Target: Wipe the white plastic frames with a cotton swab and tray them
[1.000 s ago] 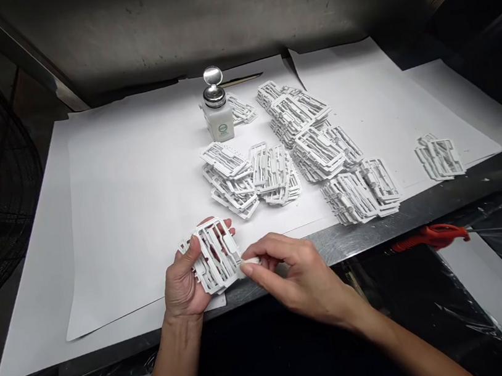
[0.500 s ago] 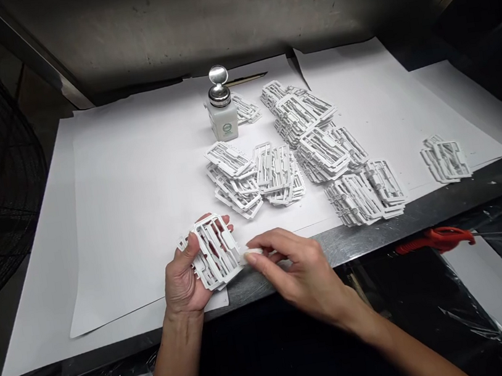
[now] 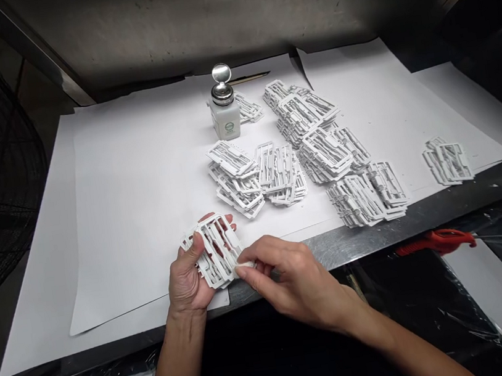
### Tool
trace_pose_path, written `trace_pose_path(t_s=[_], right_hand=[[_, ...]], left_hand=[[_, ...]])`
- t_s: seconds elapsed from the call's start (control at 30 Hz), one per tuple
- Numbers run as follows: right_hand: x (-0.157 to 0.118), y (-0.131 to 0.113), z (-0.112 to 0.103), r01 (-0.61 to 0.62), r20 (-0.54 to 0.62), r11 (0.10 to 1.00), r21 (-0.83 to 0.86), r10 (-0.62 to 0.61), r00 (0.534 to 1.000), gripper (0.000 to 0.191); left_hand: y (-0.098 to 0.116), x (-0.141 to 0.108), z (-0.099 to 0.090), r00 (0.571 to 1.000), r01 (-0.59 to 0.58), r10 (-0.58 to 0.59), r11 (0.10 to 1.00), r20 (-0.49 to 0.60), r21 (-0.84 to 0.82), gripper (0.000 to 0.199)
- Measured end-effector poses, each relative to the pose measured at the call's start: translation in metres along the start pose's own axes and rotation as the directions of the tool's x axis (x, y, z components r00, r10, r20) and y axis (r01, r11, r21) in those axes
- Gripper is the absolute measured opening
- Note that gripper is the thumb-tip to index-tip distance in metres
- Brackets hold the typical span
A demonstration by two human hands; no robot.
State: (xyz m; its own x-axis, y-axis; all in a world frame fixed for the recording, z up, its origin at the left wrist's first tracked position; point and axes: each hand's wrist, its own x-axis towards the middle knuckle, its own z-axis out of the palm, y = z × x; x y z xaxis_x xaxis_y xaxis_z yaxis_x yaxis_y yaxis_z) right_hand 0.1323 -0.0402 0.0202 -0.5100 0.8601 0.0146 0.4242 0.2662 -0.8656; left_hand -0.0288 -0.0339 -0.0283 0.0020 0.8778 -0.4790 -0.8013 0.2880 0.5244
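Note:
My left hand [image 3: 188, 279] grips a small stack of white plastic part frames [image 3: 217, 252], thumb on top and fingers underneath. Slim parts run across the inside of each frame. My right hand [image 3: 285, 270] pinches a small white piece [image 3: 246, 265], perhaps a pad or cloth, against the lower right edge of the top frame. Most of that piece is hidden by the fingertips. Just beyond my hands lie two piles of similar frames, a left pile [image 3: 235, 181] and a right pile [image 3: 281, 174].
A pump bottle [image 3: 225, 117] with a raised metal lid stands behind the piles, near a thin pointed tool [image 3: 248, 78]. More frames are heaped to the right [image 3: 311, 117], with a small group [image 3: 447, 160] farther right. Red-handled pliers or cutters [image 3: 436, 241] lie below the metal table edge [image 3: 356, 238].
My right hand has moved slightly left and down, bringing the white piece from the frame's right side onto its lower right corner. My left hand still holds the stack.

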Motion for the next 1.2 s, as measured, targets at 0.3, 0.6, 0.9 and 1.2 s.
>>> trace_pose_path(t_s=[0.3,0.6,0.9,1.2], right_hand=[[0.0,0.015,-0.008,-0.059,-0.124,0.997,-0.052,0.052,0.991,0.012],[0.0,0.019,-0.02,-0.093,-0.211,0.995,0.03,0.098,0.973,0.011],[0.02,-0.008,-0.004,0.19,-0.046,0.979,0.074,-0.187,0.981,0.014],[0.056,-0.005,-0.009,0.186,-0.184,0.981,-0.061,-0.195,0.964,0.014]], left_hand=[[0.004,0.0,-0.005,0.999,0.024,-0.026,0.998,-0.034,-0.059,0.028],[0.005,0.0,-0.005,0.998,0.065,-0.063,0.995,0.022,-0.077,0.031],[0.001,-0.002,-0.003,0.99,0.133,-0.137,0.982,-0.018,-0.137,0.041],[-0.005,-0.006,0.005,0.992,0.127,-0.128,0.984,-0.001,-0.128,0.031]])
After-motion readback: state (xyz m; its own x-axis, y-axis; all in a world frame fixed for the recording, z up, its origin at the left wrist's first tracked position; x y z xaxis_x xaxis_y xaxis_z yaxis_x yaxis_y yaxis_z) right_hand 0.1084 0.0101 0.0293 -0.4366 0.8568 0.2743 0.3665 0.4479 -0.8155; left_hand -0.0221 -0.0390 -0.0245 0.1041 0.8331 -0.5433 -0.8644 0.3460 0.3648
